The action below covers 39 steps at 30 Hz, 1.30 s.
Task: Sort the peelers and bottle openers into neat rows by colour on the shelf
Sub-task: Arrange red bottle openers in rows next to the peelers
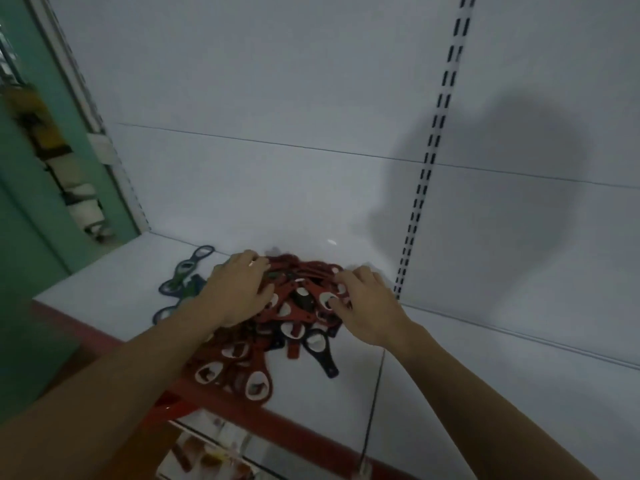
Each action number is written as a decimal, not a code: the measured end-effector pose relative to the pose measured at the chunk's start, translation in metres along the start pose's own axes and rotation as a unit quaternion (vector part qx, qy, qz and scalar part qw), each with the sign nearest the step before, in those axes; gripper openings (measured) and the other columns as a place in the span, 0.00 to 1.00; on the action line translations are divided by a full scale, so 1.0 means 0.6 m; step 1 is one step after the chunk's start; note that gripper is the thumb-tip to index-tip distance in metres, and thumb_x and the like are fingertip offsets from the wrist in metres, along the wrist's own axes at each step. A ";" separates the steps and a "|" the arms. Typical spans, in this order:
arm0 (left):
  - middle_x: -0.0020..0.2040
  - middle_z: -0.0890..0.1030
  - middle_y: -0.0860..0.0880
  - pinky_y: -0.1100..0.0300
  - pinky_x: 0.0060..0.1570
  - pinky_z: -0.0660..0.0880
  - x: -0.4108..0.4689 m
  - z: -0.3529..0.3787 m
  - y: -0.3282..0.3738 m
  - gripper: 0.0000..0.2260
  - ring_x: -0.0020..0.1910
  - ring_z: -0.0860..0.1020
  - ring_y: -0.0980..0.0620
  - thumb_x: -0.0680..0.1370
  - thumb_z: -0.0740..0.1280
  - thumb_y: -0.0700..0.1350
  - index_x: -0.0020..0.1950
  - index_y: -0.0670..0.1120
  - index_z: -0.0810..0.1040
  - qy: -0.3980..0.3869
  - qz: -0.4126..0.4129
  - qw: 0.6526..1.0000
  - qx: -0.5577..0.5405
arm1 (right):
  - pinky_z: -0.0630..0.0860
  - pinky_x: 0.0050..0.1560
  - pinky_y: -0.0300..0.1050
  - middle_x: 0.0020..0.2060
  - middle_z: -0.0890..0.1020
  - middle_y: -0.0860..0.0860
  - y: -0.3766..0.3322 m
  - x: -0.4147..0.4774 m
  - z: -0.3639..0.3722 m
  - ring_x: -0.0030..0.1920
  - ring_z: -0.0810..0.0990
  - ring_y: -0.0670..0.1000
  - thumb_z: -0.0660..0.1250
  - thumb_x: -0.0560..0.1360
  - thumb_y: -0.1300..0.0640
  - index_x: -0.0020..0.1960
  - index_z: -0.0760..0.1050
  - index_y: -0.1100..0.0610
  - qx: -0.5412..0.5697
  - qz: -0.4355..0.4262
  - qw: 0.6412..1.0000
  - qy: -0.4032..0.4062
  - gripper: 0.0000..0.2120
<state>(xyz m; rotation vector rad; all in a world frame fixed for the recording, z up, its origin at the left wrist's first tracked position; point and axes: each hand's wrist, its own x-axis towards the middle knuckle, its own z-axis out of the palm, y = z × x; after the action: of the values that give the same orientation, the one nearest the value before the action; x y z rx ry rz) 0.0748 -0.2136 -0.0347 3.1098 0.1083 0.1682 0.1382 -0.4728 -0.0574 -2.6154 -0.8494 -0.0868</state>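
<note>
Openers (298, 315) lay heaped at lower centre, left hand (239, 289) and right hand (363, 303) equally near, fingers (266, 292) curled on top, whether pinching anything unclear.

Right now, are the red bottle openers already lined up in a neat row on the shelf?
No, the red bottle openers lie in a jumbled heap mixed with dark blue ones.

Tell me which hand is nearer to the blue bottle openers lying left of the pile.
Left. The left hand lies just right of the blue bottle openers; the right hand is beyond the pile.
</note>
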 end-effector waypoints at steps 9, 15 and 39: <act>0.79 0.60 0.47 0.40 0.71 0.67 0.022 0.013 -0.101 0.39 0.77 0.62 0.43 0.76 0.53 0.75 0.82 0.57 0.53 -0.127 0.004 0.988 -0.092 | 0.70 0.70 0.62 0.75 0.64 0.52 -0.072 0.097 0.070 0.75 0.60 0.58 0.63 0.76 0.38 0.78 0.59 0.53 -0.009 0.008 1.000 -0.001 0.36; 0.82 0.53 0.50 0.33 0.73 0.60 0.025 0.057 -0.047 0.58 0.80 0.53 0.43 0.61 0.57 0.86 0.82 0.58 0.46 -0.165 0.033 0.982 -0.087 | 0.64 0.73 0.62 0.76 0.61 0.55 -0.054 0.131 0.069 0.75 0.57 0.59 0.68 0.63 0.22 0.82 0.48 0.48 -0.040 0.068 0.990 -0.114 0.59; 0.38 0.76 0.53 0.58 0.41 0.71 0.106 0.026 -0.073 0.06 0.41 0.77 0.55 0.77 0.62 0.41 0.47 0.52 0.75 0.009 0.004 0.842 -0.540 | 0.72 0.62 0.40 0.59 0.80 0.48 0.011 0.101 0.079 0.57 0.77 0.47 0.72 0.77 0.50 0.68 0.77 0.53 0.079 0.059 0.992 0.076 0.20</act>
<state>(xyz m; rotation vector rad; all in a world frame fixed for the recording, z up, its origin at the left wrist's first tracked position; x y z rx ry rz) 0.1369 -0.1659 -0.0447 1.9718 -0.0084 0.1735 0.1885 -0.4263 -0.0930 -2.4685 -0.6231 -0.1757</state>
